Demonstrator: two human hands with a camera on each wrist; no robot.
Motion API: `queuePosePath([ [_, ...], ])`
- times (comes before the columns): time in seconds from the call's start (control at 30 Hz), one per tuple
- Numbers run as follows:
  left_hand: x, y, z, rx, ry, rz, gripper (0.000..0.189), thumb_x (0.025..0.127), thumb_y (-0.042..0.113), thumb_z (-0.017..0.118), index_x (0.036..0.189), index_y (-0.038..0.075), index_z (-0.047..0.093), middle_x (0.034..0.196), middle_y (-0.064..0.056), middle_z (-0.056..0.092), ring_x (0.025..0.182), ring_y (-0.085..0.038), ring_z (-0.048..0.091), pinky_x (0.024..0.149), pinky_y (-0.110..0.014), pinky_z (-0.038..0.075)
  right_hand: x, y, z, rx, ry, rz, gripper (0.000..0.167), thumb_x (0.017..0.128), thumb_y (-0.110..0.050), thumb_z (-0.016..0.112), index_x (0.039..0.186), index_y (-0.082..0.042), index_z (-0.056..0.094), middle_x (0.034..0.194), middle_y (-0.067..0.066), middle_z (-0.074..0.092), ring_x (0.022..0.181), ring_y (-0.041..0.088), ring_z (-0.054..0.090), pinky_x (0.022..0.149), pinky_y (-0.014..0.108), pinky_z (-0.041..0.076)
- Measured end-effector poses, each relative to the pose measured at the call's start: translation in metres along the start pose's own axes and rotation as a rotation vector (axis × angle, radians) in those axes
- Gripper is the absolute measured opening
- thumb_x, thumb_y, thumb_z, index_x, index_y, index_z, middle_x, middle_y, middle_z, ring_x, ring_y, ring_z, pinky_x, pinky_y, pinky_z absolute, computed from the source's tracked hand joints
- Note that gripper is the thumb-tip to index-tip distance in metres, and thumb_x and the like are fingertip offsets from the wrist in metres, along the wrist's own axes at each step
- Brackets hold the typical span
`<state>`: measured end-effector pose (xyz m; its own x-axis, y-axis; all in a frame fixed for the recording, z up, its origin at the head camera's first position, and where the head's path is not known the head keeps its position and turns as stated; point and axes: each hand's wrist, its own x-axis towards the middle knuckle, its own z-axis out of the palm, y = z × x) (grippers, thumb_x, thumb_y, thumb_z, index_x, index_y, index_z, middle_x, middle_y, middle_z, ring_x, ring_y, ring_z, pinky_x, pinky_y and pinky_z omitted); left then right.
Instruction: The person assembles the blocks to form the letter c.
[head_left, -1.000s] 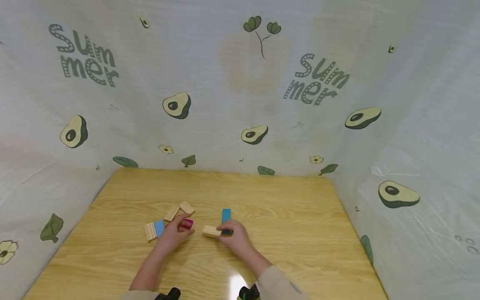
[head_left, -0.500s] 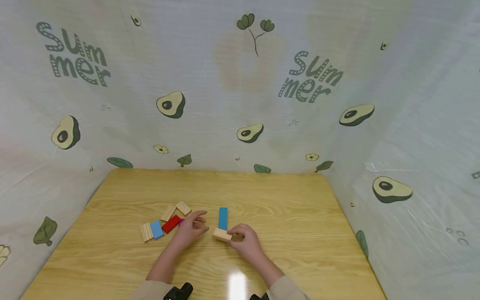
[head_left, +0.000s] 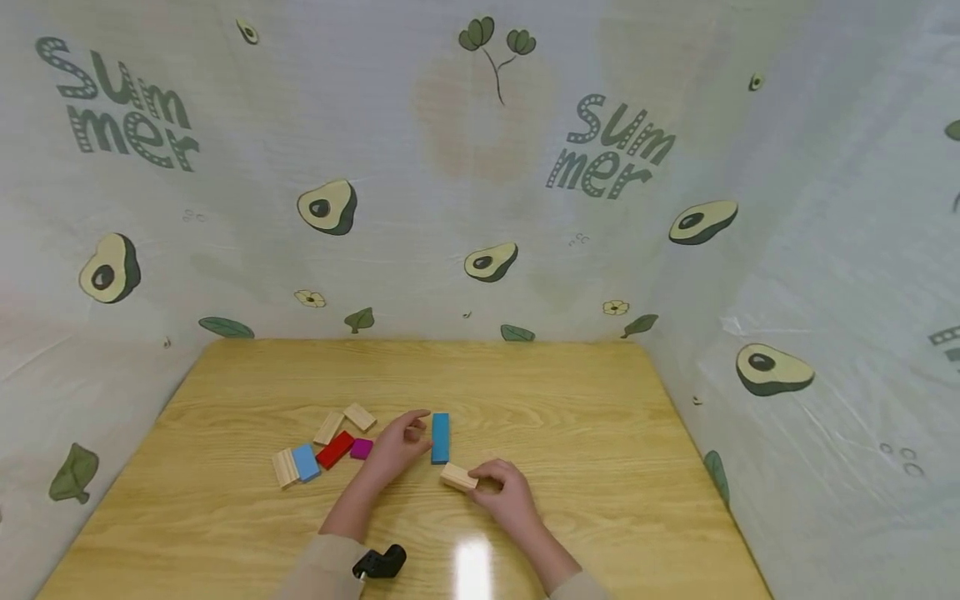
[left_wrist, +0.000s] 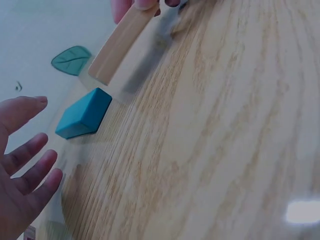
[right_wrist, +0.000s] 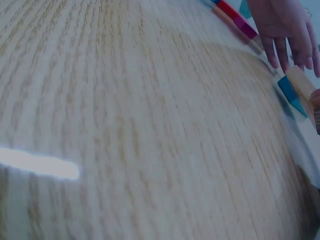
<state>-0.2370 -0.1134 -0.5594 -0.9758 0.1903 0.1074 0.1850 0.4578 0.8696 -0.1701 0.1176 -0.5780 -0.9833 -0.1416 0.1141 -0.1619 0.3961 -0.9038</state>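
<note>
Between thumb and fingers, my right hand [head_left: 512,498] pinches one end of a plain wooden block [head_left: 456,477]. In the left wrist view that block [left_wrist: 120,47] is raised off the table. A long blue block [head_left: 440,437] lies just beyond it, seen also as a teal-looking block [left_wrist: 82,116]. My left hand [head_left: 397,447] hovers at the left of the blue block, fingers spread and holding nothing. The right wrist view shows the left hand [right_wrist: 285,25] hanging near the blue block [right_wrist: 291,95], with the right hand mostly out of frame.
Left of the hands lie a magenta block [head_left: 362,449], a red block [head_left: 335,450], a lighter blue block [head_left: 306,462] and several plain wooden blocks [head_left: 285,468]. A printed curtain [head_left: 405,167] stands behind and beside the wooden table [head_left: 570,417].
My left hand has moved right from the magenta block to the blue one, uncovering the red and magenta blocks. The right hand has carried the wooden block slightly right and nearer me.
</note>
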Motion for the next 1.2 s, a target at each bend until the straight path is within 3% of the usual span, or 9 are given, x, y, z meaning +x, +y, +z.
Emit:
queuePosePath([
  [0.17, 0.012, -0.002, 0.006, 0.025, -0.034, -0.088, 0.052, 0.084, 0.011, 0.077, 0.133, 0.006, 0.059, 0.119, -0.013, 0.059, 0.101, -0.029, 0.059, 0.087, -0.048, 0.050, -0.005, 0.008, -0.001, 0.007, 0.023, 0.007, 0.020, 0.078, -0.012, 0.082, 0.096, -0.016, 0.076, 0.100, -0.006, 0.066, 0.099, 0.017, 0.057, 0.087, 0.027, 0.048],
  [0.37, 0.015, -0.008, 0.007, 0.027, -0.090, -0.126, 0.059, 0.083, 0.018, 0.080, 0.136, 0.008, 0.056, 0.128, -0.012, 0.057, 0.108, -0.029, 0.055, 0.091, -0.048, 0.046, -0.010, 0.013, 0.004, -0.025, 0.034, 0.000, 0.022, 0.076, -0.012, 0.083, 0.095, -0.019, 0.076, 0.100, -0.010, 0.066, 0.099, 0.014, 0.057, 0.091, 0.031, 0.046],
  [0.5, 0.012, -0.013, 0.009, 0.025, -0.116, -0.092, 0.065, 0.080, 0.019, 0.082, 0.137, 0.006, 0.054, 0.132, -0.015, 0.053, 0.113, -0.034, 0.053, 0.094, -0.051, 0.045, -0.012, 0.014, 0.005, -0.043, 0.026, -0.006, 0.022, 0.075, -0.014, 0.084, 0.095, -0.021, 0.076, 0.099, -0.012, 0.066, 0.097, 0.012, 0.055, 0.089, 0.030, 0.046],
  [0.67, 0.009, -0.019, 0.013, 0.063, -0.131, 0.000, 0.068, 0.078, 0.019, 0.084, 0.137, 0.003, 0.054, 0.133, -0.018, 0.052, 0.115, -0.038, 0.053, 0.096, -0.052, 0.044, -0.013, 0.013, 0.006, -0.088, 0.029, -0.026, 0.024, 0.073, -0.014, 0.085, 0.094, -0.022, 0.076, 0.097, -0.014, 0.066, 0.095, 0.010, 0.055, 0.086, 0.030, 0.047],
  [1.2, 0.009, -0.027, 0.015, 0.065, -0.114, 0.019, 0.064, 0.081, 0.017, 0.081, 0.137, 0.004, 0.054, 0.135, -0.017, 0.052, 0.119, -0.038, 0.050, 0.099, -0.054, 0.040, -0.014, 0.015, 0.011, -0.191, 0.034, -0.084, 0.028, 0.070, -0.022, 0.088, 0.094, -0.022, 0.074, 0.095, -0.016, 0.064, 0.092, 0.009, 0.053, 0.083, 0.031, 0.046],
])
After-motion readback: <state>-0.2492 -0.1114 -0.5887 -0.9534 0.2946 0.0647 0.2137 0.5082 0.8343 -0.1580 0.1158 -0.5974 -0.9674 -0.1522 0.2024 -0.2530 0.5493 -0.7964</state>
